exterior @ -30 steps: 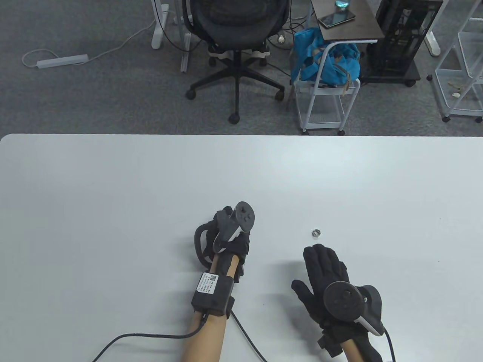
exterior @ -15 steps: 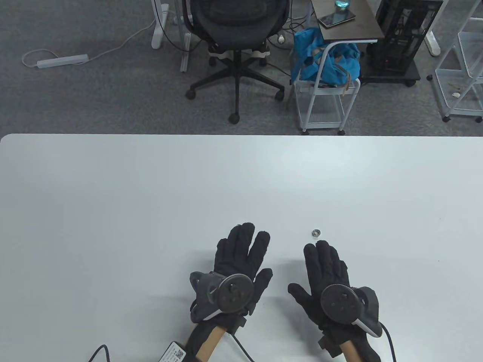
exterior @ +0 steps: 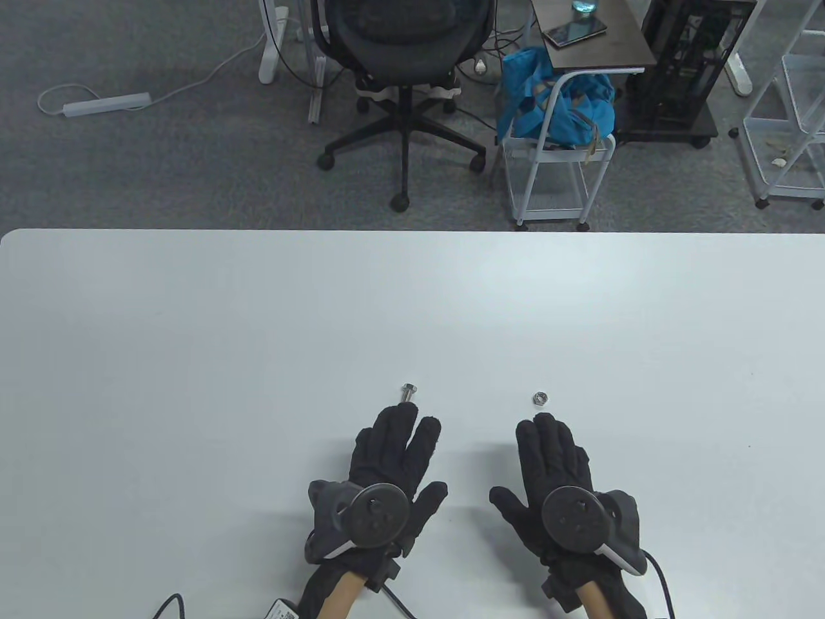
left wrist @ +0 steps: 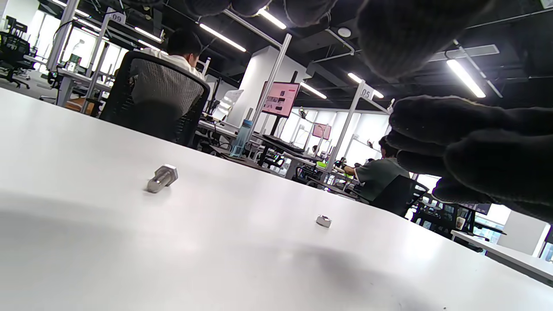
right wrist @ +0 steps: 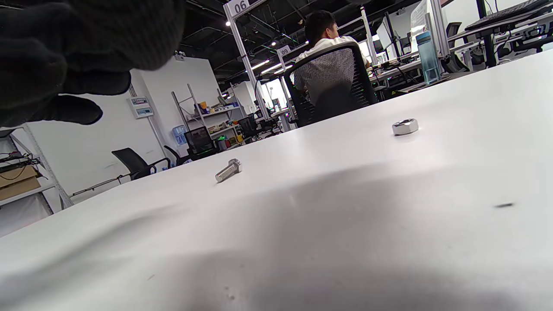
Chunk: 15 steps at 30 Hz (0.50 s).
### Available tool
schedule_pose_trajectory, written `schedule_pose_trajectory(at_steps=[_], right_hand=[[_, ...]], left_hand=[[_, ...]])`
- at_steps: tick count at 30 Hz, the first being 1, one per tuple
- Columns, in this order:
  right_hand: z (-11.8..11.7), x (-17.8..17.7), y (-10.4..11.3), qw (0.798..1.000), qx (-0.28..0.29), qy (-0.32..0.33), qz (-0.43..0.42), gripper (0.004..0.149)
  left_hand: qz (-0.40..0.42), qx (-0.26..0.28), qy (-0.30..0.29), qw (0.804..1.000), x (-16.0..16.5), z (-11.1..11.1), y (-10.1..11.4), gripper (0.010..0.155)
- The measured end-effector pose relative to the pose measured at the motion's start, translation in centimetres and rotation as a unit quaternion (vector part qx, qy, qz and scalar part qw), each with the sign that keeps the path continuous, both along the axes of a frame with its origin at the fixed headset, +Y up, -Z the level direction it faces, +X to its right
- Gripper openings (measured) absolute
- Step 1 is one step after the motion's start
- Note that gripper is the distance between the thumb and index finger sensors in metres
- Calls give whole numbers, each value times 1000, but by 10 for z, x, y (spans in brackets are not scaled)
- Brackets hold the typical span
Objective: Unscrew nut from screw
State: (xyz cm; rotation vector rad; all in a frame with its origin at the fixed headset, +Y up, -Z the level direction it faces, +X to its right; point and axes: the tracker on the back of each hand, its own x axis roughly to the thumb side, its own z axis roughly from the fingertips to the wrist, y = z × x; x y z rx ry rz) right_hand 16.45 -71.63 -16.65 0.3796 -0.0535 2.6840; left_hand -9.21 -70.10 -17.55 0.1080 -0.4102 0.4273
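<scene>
A silver hex-head screw lies bare on the white table, just beyond my left hand's fingertips; it also shows in the left wrist view and the right wrist view. A silver nut lies apart from it, just beyond my right hand's fingertips, and shows in the left wrist view and the right wrist view. My left hand is spread flat, palm down, holding nothing. My right hand is likewise spread flat and empty.
The white table stretches wide on all sides of the two parts. Beyond its far edge stand an office chair, a white cart with a blue bag and a side table.
My left hand turned from upright and closed to flat and spread, then drew back toward me, leaving the screw lying on the table. My right hand stayed nearly still.
</scene>
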Motion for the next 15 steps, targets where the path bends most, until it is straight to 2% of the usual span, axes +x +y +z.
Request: schedule_pose_trajectory(at_steps=[15], right_hand=[[0, 0, -1, 1000, -10, 3, -4, 93]], left_hand=[[4, 8, 2, 1000, 1, -1, -1, 84]])
